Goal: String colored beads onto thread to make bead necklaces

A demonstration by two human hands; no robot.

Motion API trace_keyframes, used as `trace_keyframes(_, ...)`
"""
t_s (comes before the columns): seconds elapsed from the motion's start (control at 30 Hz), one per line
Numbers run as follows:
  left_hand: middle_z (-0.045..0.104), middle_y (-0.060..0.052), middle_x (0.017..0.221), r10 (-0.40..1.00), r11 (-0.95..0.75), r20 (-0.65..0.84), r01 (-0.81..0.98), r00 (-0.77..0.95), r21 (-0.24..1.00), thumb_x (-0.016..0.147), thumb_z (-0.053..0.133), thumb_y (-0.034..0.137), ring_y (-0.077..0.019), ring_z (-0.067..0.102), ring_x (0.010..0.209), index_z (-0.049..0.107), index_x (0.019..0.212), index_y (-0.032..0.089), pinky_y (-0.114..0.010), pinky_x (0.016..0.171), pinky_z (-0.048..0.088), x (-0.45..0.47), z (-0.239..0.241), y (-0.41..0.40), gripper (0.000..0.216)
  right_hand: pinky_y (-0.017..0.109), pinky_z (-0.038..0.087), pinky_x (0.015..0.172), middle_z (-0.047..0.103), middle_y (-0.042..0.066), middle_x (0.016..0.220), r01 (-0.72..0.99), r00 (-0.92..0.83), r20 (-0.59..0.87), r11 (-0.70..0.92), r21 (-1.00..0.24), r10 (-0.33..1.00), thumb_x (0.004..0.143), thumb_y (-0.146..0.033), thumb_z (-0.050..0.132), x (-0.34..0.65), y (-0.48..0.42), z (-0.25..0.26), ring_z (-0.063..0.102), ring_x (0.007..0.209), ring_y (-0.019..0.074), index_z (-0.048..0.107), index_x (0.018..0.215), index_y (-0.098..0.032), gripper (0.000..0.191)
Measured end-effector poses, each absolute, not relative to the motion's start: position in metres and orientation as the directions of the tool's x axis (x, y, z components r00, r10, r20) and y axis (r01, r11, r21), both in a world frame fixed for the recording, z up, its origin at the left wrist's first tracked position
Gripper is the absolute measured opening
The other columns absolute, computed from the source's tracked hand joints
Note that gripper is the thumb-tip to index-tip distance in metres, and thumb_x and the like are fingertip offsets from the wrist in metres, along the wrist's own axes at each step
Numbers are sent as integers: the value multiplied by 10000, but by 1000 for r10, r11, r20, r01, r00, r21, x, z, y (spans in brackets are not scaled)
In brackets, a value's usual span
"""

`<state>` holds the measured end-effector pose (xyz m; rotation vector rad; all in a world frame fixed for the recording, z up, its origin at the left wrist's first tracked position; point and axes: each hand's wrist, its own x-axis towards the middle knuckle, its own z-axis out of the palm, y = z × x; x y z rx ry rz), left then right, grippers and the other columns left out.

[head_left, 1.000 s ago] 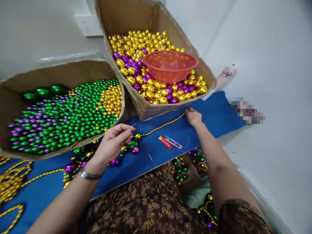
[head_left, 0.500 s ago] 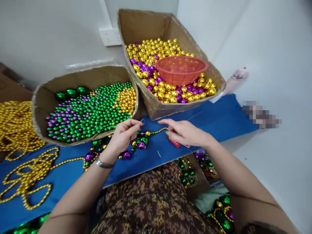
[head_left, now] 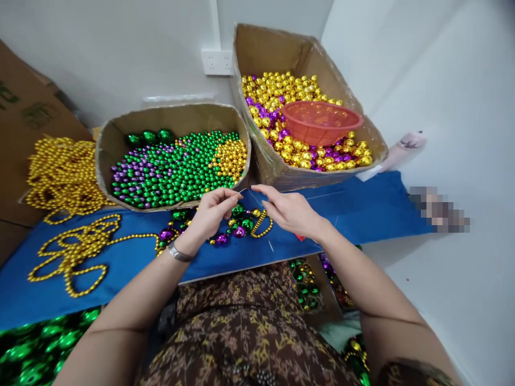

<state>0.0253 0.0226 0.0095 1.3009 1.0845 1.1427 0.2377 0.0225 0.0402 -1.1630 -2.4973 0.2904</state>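
My left hand point(head_left: 211, 213) is pinched shut on a thin needle or thread tip just above a strand of green, purple and gold beads point(head_left: 237, 225) lying on the blue board point(head_left: 354, 209). My right hand point(head_left: 289, 210) hovers close to its right, fingers loosely apart with the forefinger stretched toward the left hand; nothing shows in it. Both hands sit in front of the low cardboard box point(head_left: 120, 128) of green, purple and gold beads.
A taller box point(head_left: 281, 48) of gold and purple beads holds an orange plastic bowl point(head_left: 319, 122). Gold bead strings point(head_left: 76, 252) lie on the board's left, a gold pile point(head_left: 60, 171) behind. Loose green beads point(head_left: 32, 348) sit bottom left. A white wall closes the right.
My right hand drew back from the far end of the gold strand to beside my left hand. The strand's gold end now lies bunched by the beads. The view swung left.
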Motion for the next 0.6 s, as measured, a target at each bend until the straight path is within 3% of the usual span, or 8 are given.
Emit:
trace_keyframes(0.1,547,17,610,981,-87,77,50,181,995,769,669,330,-64,384,491,664,773,146,-209,451,285,27,12,30,184,246,401,593,725,43,937,633,-667,223,698,-334,711,944,-237,370,233,20,55,585,609,123,348,1454,-189,513)
trace_keyframes(0.27,564,11,613,882,-285,173,204,438,937,765,606,209,-78,421,556,638,684,130,-217,520,316,36,14,33,118,256,420,641,681,78,1203,617,-735,214,765,-184,643,930,-207,400,216,29,63,655,835,167,364,1453,-213,524)
trace_keyframes(0.4,607,-6,670,830,-203,81,163,552,966,792,593,236,-80,428,558,679,770,131,-219,522,324,34,15,30,137,254,406,619,711,74,1140,637,-741,165,759,-136,651,933,-230,422,214,37,61,659,848,179,364,1449,-220,519)
trace_keyframes(0.6,669,-36,724,818,-70,11,81,575,994,766,676,314,-79,468,552,715,816,142,-215,519,362,36,14,26,183,254,366,589,730,75,1058,637,-754,93,758,-141,651,943,-253,400,214,37,65,651,779,170,367,1444,-213,503)
